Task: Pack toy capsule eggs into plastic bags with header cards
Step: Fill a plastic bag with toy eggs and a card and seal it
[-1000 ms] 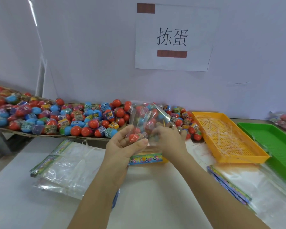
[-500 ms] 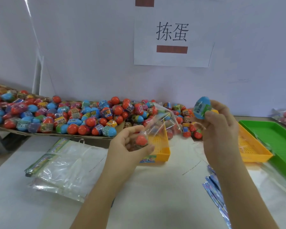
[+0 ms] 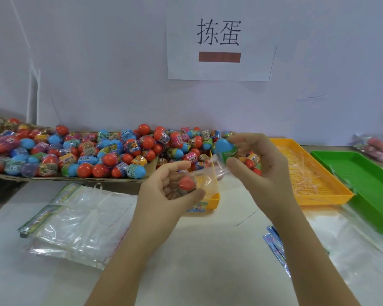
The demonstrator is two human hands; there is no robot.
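Holding blue egg (image 3: 227, 149) beside clear bag (image 3: 206, 178).
Right hand (image 3: 260, 166) pinching blue egg at 2 o'clock of left hand (image 3: 169, 192), curled round clear bag; bag edges indistinct.

I saw a clear plastic bag (image 3: 206, 181) holding one red-orange capsule egg (image 3: 186, 183), gripped in the left hand (image 3: 164, 195). At its one o'clock, close by, the right hand (image 3: 261, 171) pinched a blue-capped, green-wrapped capsule egg (image 3: 227, 149). A heap of loose red and blue eggs (image 3: 86, 151) lay at ten o'clock, and a stack of flat bags with printed header cards (image 3: 75, 219) at eight.
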